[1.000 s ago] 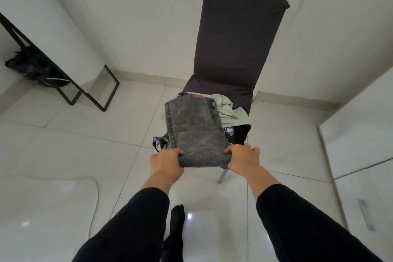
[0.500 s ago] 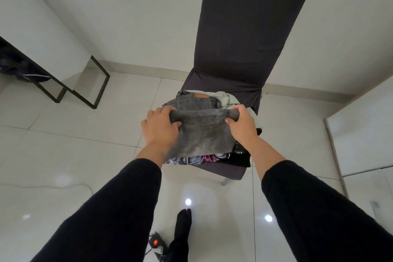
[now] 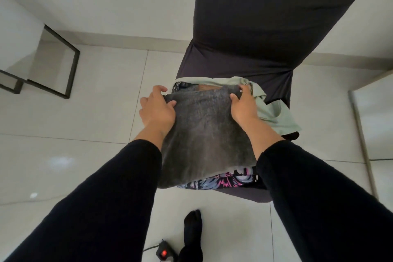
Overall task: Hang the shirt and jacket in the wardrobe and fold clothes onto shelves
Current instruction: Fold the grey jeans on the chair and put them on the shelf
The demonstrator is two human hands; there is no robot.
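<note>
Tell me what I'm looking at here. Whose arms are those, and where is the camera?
The camera sits on a person's head and looks down, so you see their own two arms in black sleeves, as if through their eyes. There is no robot here. In front of them is a chair with a dark cover. A small pile of clothes lies on its seat: grey jeans on top, a pale green shirt beside and under them, and a patterned pink and blue cloth peeking out below. The left hand and the right hand each grip the far edge of the jeans, which are doubled over. Down on the tiled floor you can see the person's foot in a black sock.
</note>
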